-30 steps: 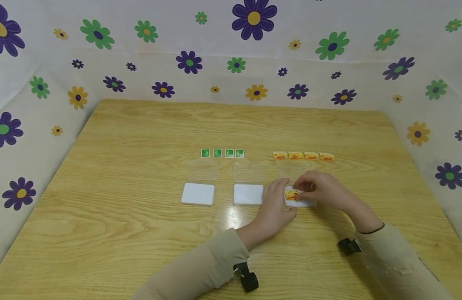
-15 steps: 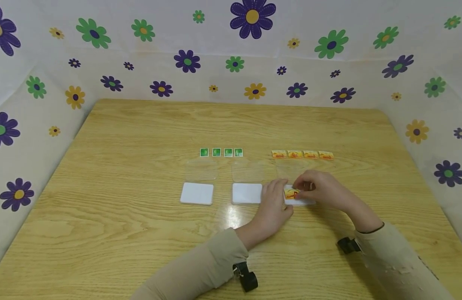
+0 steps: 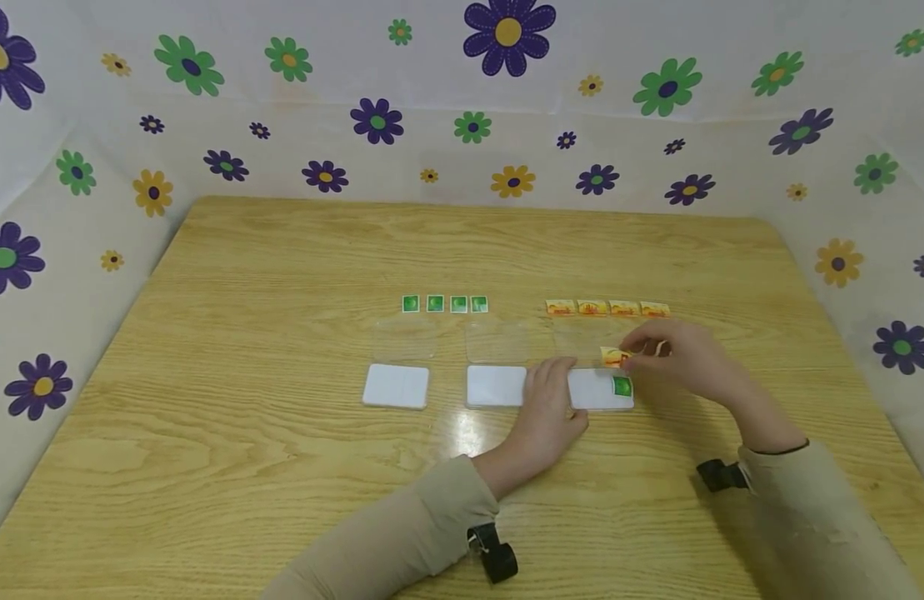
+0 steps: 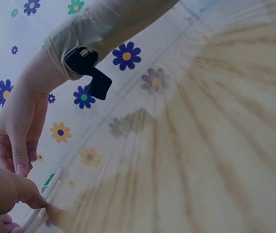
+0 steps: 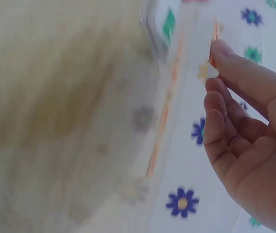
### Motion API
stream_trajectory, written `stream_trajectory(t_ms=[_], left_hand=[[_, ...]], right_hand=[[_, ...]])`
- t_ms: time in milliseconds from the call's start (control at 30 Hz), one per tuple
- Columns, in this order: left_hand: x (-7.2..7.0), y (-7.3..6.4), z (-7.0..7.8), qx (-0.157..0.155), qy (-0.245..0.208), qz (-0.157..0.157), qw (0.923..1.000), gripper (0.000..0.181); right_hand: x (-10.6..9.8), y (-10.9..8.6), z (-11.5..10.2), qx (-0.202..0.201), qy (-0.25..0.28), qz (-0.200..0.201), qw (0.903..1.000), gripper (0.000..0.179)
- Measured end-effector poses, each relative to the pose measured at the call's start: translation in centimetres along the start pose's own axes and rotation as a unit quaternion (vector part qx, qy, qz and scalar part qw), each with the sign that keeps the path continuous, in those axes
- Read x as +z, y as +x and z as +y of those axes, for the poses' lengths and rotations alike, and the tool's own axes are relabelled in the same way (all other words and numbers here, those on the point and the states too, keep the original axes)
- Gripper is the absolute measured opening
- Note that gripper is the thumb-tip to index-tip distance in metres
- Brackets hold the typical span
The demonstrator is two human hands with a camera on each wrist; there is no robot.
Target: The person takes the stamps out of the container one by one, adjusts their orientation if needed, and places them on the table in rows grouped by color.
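My right hand (image 3: 686, 354) pinches a yellow-orange stamp (image 3: 614, 357) between thumb and fingers; its serrated edge shows in the right wrist view, where the stamp (image 5: 214, 48) is seen nearly edge-on. It is just beyond the rightmost flat white box (image 3: 591, 390). On that box's right end lies a green stamp (image 3: 622, 386). My left hand (image 3: 546, 421) holds the box's left end, fingers at the far edge and thumb at the near edge. The left wrist view shows the left hand (image 4: 7, 194) at the box's edge, with the right hand (image 4: 19, 126) above it.
Two more flat white boxes, a middle one (image 3: 496, 386) and a left one (image 3: 396, 386), lie in line. Behind them are clear rectangular lids (image 3: 405, 340). Farther back are rows of several green stamps (image 3: 435, 303) and several yellow-orange stamps (image 3: 592, 307). Flowered cloth (image 3: 432, 142) surrounds the table (image 3: 244, 417).
My right hand has lifted the yellow-orange stamp off the right box and moved it back and to the right, uncovering the green stamp. The left hand has stayed in place.
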State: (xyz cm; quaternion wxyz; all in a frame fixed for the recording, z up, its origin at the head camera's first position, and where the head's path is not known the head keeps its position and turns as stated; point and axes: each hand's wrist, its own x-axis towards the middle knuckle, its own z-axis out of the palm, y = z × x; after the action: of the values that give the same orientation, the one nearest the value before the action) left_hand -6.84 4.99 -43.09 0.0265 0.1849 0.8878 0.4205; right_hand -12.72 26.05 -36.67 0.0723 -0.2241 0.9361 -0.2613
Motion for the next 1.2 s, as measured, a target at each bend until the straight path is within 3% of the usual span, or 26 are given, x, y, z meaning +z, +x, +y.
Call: stream_trajectory(t_ms=[200, 300, 733, 1200], left_hand=[[0.1, 0.0, 0.1, 0.006, -0.002, 0.001, 1.0, 0.062], [0.1, 0.0, 0.0, 0.005, -0.001, 0.0, 1.0, 0.061], [0.1, 0.0, -0.1, 0.001, 0.0, -0.004, 1.0, 0.062], [0.1, 0.0, 0.0, 0.012, -0.003, -0.001, 0.9999, 0.061]], right_hand=[[-2.5, -0.2, 3.1, 0.076, -0.014, 0.019, 0.9968, 0.024], [-3.4, -0.1, 4.6, 0.092, -0.011, 0.029, 0.9953, 0.027], [-4.3, 0.7, 9.0, 0.175, -0.005, 0.026, 0.9841, 0.042], [-4.0, 0.6, 10.5, 0.17, -0.019, 0.036, 0.9847, 0.034]])
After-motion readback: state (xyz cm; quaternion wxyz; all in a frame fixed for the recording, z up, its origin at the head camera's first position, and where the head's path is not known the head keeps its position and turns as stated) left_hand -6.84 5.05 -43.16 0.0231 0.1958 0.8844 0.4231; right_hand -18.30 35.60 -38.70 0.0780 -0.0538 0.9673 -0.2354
